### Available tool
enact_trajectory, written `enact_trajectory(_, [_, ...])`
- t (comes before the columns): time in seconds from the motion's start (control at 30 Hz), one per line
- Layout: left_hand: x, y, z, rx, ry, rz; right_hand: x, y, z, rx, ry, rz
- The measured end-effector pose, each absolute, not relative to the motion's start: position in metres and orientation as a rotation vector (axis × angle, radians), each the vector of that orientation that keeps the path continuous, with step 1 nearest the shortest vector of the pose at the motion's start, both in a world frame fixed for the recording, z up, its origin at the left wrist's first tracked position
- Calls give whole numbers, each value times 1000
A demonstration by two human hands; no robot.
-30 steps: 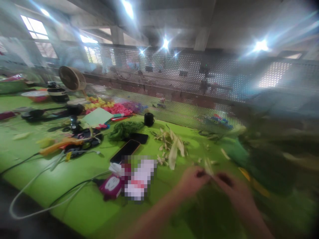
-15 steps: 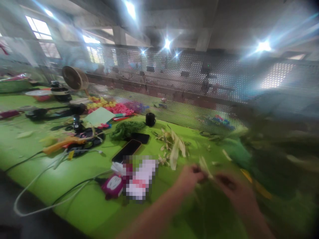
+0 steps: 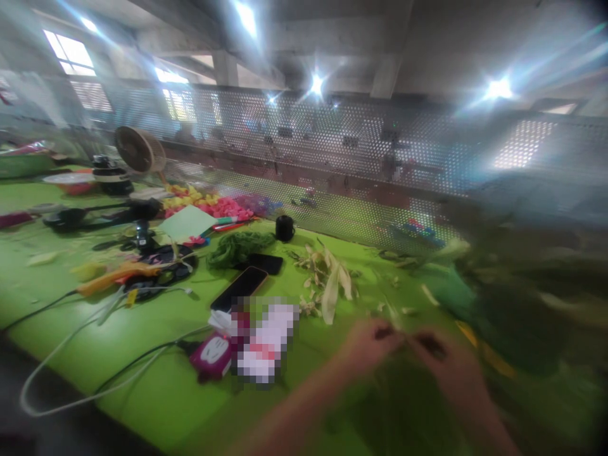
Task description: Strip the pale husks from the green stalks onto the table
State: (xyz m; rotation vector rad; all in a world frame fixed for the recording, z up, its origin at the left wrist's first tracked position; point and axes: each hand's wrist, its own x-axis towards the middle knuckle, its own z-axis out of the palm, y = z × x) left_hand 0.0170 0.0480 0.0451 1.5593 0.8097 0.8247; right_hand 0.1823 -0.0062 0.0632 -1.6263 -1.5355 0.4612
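Observation:
My left hand point(image 3: 375, 345) and my right hand point(image 3: 439, 354) meet fingertip to fingertip over the green table point(image 3: 156, 399). Between them both pinch a thin pale strip point(image 3: 393, 311), which looks like a leaf or petal piece; its upper end sticks up past the fingers. Blur hides its exact shape. Just beyond my left hand lies a heap of pale leaf-like pieces point(image 3: 332, 285), with small scraps around it.
A purple power socket point(image 3: 211, 356) with cables, two phones point(image 3: 243, 288), a black cup point(image 3: 285, 228) and green netting point(image 3: 237, 248) lie left. An orange glue gun point(image 3: 118, 277) is farther left. A dark green bundle point(image 3: 517, 316) stands at right.
My left hand has moved slightly right, closer to my right hand, and less of the pale strip shows above the fingers. The view has shifted slightly.

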Motion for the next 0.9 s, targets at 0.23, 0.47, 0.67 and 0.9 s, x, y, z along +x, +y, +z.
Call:
enact_trajectory(0.23, [18,48,42,1597,790,842,178,-8,65,-1651,-1411,623])
enact_trajectory(0.47, [22,47,36,1617,863,873,169,-9,70,-1715,-1412,494])
enact_trajectory(0.67, [24,44,37,1597,943,873,168,-10,70,-1734,-1432,467])
enact_trajectory(0.9, [24,48,33,1469,877,955,171,-8,63,-1774,-1487,485])
